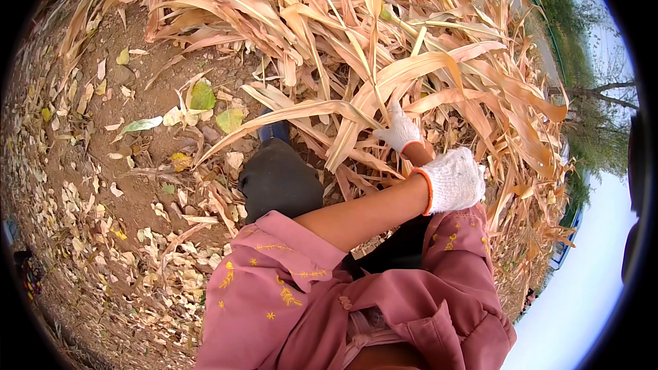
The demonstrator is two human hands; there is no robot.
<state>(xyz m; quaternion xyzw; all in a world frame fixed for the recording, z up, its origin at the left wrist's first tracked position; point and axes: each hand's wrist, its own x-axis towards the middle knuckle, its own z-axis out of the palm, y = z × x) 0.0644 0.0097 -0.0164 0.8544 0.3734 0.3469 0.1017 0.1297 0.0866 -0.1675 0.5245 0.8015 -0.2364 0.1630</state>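
Observation:
My left hand (455,179), in a white knit glove with orange trim, is closed at the right of centre; what it holds, if anything, is hidden. Its forearm crosses the view from the pink sleeve. Behind it, my right hand (401,130), also gloved, has thumb and fingers apart among dry corn leaves (356,115), touching them. A pale stalk (370,62) rises above that hand. The leaves lie in a thick tangled heap across the upper and right part of the view.
My leg in dark trousers (277,181) and a blue shoe (274,130) stand on dirt (116,137) strewn with fallen leaves. Beyond the heap at the upper right are a paved path (521,20), a green rail and trees (596,130). Small indistinct objects (27,274) lie at the far left.

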